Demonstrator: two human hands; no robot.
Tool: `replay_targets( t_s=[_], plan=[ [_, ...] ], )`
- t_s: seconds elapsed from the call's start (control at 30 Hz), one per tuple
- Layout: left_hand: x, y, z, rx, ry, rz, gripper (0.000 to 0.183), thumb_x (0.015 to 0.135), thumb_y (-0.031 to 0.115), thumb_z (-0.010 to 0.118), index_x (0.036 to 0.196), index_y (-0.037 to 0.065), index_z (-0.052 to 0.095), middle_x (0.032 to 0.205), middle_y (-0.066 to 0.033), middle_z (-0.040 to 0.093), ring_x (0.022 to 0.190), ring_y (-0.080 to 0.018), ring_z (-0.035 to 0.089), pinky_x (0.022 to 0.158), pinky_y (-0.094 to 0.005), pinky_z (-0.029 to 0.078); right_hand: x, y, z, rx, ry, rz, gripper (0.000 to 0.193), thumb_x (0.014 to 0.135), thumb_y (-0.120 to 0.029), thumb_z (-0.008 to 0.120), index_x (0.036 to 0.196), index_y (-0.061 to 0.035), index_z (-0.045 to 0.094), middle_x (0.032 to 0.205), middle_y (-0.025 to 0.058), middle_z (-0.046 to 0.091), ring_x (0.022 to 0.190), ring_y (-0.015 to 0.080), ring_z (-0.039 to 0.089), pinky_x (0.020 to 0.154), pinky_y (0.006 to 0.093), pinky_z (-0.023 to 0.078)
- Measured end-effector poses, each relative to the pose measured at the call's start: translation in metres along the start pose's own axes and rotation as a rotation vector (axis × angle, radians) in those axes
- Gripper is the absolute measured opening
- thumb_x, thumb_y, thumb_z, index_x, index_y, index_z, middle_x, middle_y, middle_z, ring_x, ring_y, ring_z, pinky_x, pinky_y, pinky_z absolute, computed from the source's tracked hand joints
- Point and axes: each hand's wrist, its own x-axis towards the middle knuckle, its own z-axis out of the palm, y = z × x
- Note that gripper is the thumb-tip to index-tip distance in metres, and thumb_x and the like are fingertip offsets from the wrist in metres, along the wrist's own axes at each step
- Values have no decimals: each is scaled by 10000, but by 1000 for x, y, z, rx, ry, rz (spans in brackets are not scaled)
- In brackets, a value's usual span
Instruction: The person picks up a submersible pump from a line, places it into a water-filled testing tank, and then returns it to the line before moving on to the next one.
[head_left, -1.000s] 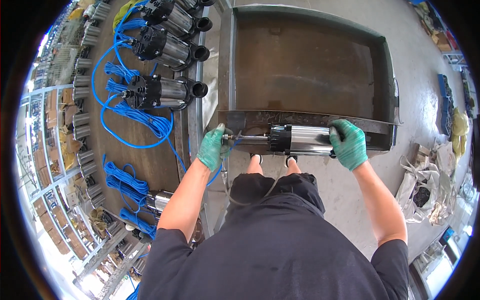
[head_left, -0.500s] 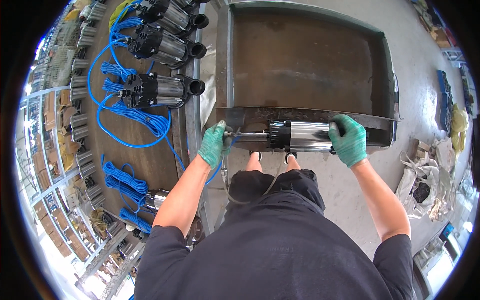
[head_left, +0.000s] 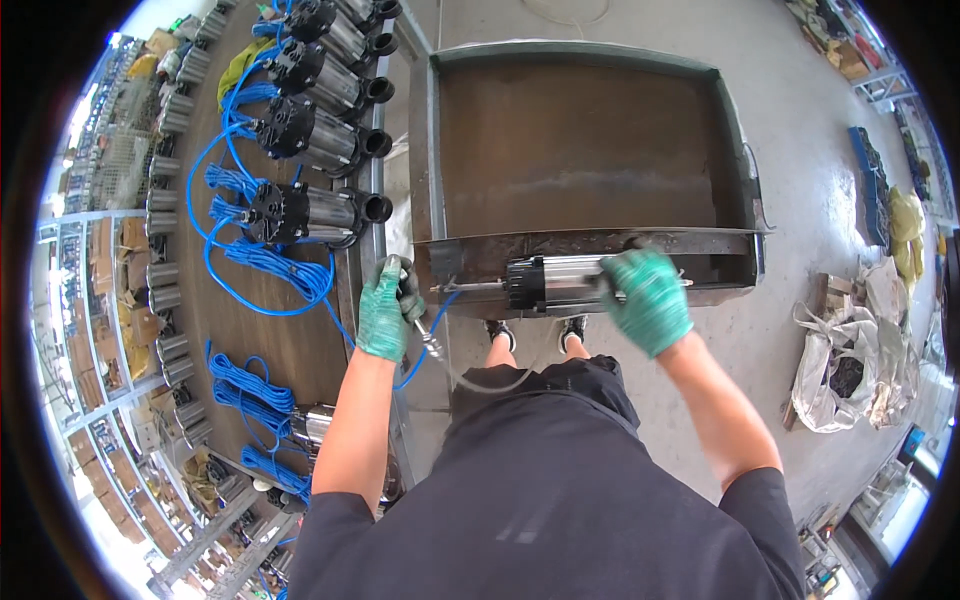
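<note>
A shiny steel pump motor [head_left: 570,272] with a black ribbed end lies on its side along the near ledge of the brown metal tank [head_left: 433,140]. Its thin shaft points left. My right hand [head_left: 648,300], in a green glove, is over the motor's right part; motion smears its fingers, so their grip is unclear. Left of the shaft tip, my gloved left hand [head_left: 383,315] is closed on a hose fitting [head_left: 430,342], a metal piece with a clear hose trailing toward my legs. A blue cable [head_left: 432,330] passes beside it, up to the shaft end.
On the bench [head_left: 230,345] at left stand several black-and-steel pumps [head_left: 305,213] with coiled blue cables [head_left: 285,265]. The bench's metal edge runs beside my left arm. White sacks [head_left: 835,350] lie on the floor at right, and a blue rack [head_left: 868,185] stands beyond.
My left hand has moved left, away from the shaft, with the hose fitting. My right hand has shifted from the motor's right end toward its middle and is blurred. The view has shifted.
</note>
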Motion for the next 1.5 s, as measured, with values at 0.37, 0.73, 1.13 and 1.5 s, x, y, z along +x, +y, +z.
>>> replay_targets(
  t_s=[0.37, 0.73, 1.13, 1.5],
  plan=[
    [-83, -32, 228, 317, -677, 36, 364, 1055, 307, 625, 1312, 50, 611, 1131, -53, 669, 1010, -169, 652, 887, -327, 531, -98, -40, -93, 431, -527, 773, 304, 936, -146, 673, 1226, -76, 616, 1055, 208, 735, 980, 402, 713, 832, 508, 561],
    [-67, -52, 154, 485, -364, 158, 267, 1069, 294, 594, 1123, 41, 658, 997, -62, 712, 854, -153, 704, 773, -306, 602, -264, 146, -292, -464, -166, 1138, 314, 943, -119, 621, 1255, -110, 652, 1028, 204, 730, 899, 402, 706, 775, 499, 544],
    [-52, -110, -47, 1065, 415, 222, 389, 994, 233, 644, 1318, 21, 602, 1156, -178, 702, 1033, -315, 674, 952, -432, 514, -269, 296, -47, 1, 13, 1062, 274, 935, -151, 635, 1183, -66, 555, 917, 219, 702, 821, 387, 685, 766, 491, 532],
    [-48, -128, -78, 1413, 145, 62, 379, 1003, 277, 635, 1313, 59, 627, 880, -176, 718, 764, -313, 704, 728, -435, 551, -116, 154, -60, 77, 28, 748, 442, 920, -94, 711, 1322, -9, 549, 1282, 201, 573, 1086, 355, 619, 947, 445, 517]
  ],
)
